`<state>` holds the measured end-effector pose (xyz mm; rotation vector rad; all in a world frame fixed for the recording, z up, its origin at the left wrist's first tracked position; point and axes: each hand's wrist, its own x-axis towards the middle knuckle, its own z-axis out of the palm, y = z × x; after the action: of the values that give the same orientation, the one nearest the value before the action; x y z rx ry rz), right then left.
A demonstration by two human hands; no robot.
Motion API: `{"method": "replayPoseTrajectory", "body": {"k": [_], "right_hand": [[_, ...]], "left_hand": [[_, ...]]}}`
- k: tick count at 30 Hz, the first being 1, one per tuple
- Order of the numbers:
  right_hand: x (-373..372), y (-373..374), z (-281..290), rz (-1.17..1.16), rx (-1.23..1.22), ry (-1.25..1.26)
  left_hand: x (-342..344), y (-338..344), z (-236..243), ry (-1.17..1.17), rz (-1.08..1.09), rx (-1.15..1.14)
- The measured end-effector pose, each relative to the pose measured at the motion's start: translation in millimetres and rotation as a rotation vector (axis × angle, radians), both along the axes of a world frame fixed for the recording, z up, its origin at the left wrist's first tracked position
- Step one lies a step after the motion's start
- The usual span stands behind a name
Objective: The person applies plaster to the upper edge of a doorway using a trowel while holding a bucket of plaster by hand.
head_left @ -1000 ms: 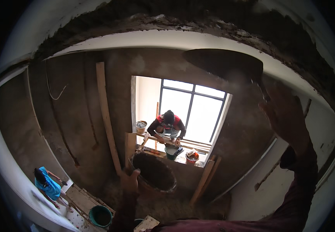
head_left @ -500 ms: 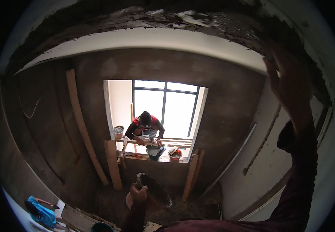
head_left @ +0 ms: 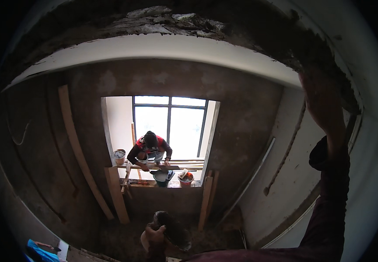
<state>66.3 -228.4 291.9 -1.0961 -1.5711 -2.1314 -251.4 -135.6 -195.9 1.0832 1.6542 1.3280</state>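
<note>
My left hand [head_left: 155, 232] grips a mortar-smeared bucket [head_left: 173, 236] low in the middle, its dark opening tilted toward the upper right. My right hand [head_left: 319, 98] is raised at the upper right, at the edge of a rough, dark mortar band [head_left: 245, 30] that curves overhead beside a pale strip [head_left: 154, 46]. Its fingertips are lost in shadow against the band; what they hold is hard to make out.
A person [head_left: 149, 146] in red and dark clothes crouches in the window opening among planks, buckets [head_left: 185, 180] and tools. Leaning boards [head_left: 84, 157] flank the opening. A second person [head_left: 42, 251] in blue is at lower left. A pale wall [head_left: 263, 218] rises on the right.
The trowel seen in my right hand has moved up against the dark band and no longer shows clearly. The bucket in my left hand has moved lower. The view has shifted.
</note>
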Motion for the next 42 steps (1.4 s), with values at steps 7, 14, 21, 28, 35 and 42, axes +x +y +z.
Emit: {"method": "replayPoseTrajectory", "body": {"k": [7,14,21,28,35,42], "right_hand": [[-10.5,4.2,-54.3,0.205,-0.144,0.396],[-27.5,56.9,-20.6,0.284,0.044,0.455],[15.9,36.6,-57.3,0.386,0.046,0.655],[-5.9,61.5,-94.7,0.442,-0.077,0.57],[-14.9,95.8,-54.2,0.49,-0.015,0.531],[65.0,100.4,-317.5,0.394,-0.993,0.71]], "left_hand": [[-0.1,3.5,0.7,-0.079,0.014,-0.03],[2.5,33.2,-21.2,-0.131,-0.122,0.077],[-3.9,36.4,-44.1,-0.062,-0.088,0.029],[-9.2,23.9,-41.7,-0.206,-0.097,0.064],[3.1,-1.1,-5.1,-0.021,-0.061,0.001],[-17.1,-8.3,-53.9,-0.062,-0.028,-0.023]]}}
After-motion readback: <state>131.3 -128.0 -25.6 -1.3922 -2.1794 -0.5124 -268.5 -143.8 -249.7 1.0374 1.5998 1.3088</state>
